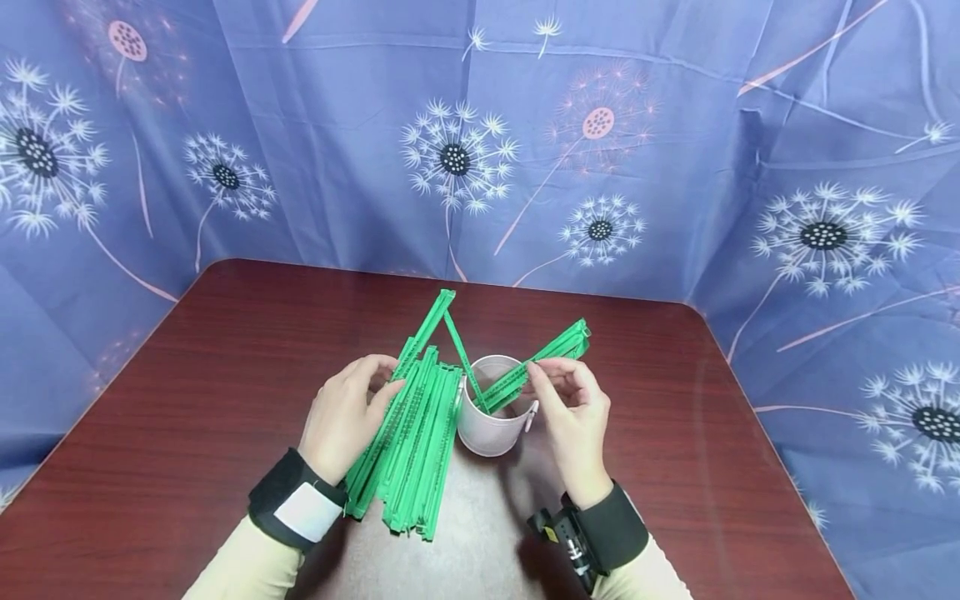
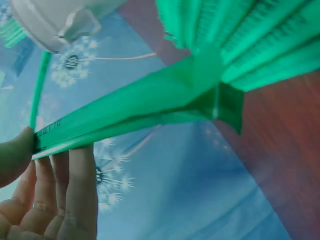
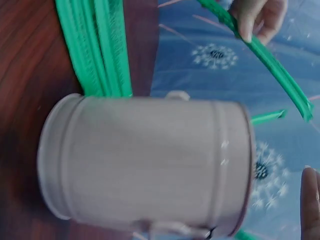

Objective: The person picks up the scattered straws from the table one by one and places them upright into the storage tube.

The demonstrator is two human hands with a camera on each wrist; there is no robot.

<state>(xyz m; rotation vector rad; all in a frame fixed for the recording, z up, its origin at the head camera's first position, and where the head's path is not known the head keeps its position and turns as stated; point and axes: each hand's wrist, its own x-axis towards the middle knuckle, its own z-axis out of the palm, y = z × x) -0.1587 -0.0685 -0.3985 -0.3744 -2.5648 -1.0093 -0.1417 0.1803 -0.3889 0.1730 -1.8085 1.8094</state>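
My left hand pinches a long, slim green packet with dark print between thumb and fingers, holding it at a slant. Under and beside it lies a pile of similar green packets on the table. A small white metal bucket stands upright just right of the pile. My right hand pinches a bundle of green packets whose lower ends lean inside the bucket. One lone packet tilts left out of the bucket. The right wrist view shows the bucket wall and only a fingertip of that hand.
The dark red-brown wooden table extends to both sides and behind the bucket. A blue dandelion-print cloth hangs along its back and sides. Bucket handle fittings stick out from its sides.
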